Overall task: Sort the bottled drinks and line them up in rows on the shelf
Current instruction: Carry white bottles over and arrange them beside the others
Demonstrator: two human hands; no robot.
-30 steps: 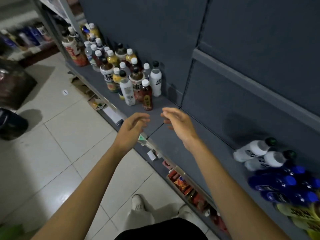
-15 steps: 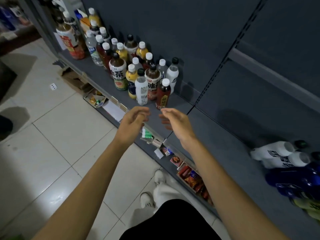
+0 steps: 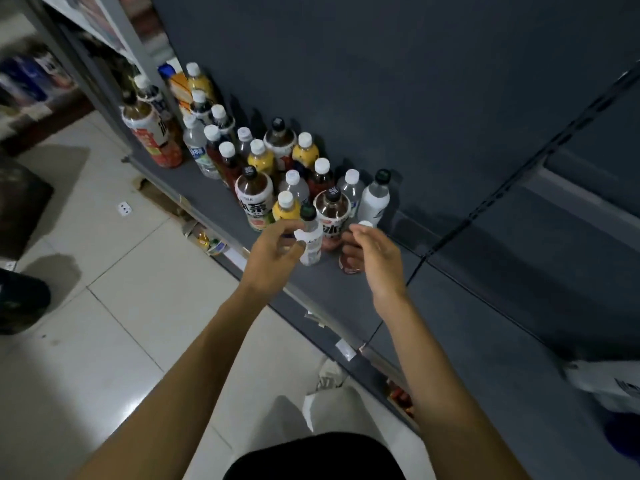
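A crowd of mixed bottles stands on the dark grey shelf: yellow juices, brown teas, clear waters and white drinks. At the front of that group, my left hand closes thumb and fingers on a white bottle with a dark green cap. Beside it my right hand wraps around a dark red bottle with a white cap, which stands on the shelf. A second white bottle with a dark cap stands behind, against the back panel.
At the right edge, a white bottle and a blue one lie on the shelf. A lower shelf with snack packs juts out below. Tiled floor lies left, with a dark bin on it.
Both hands have reached forward from the shelf's front edge to the front bottles. The left has closed on the white bottle, the right on the dark red one. The view has swung left.
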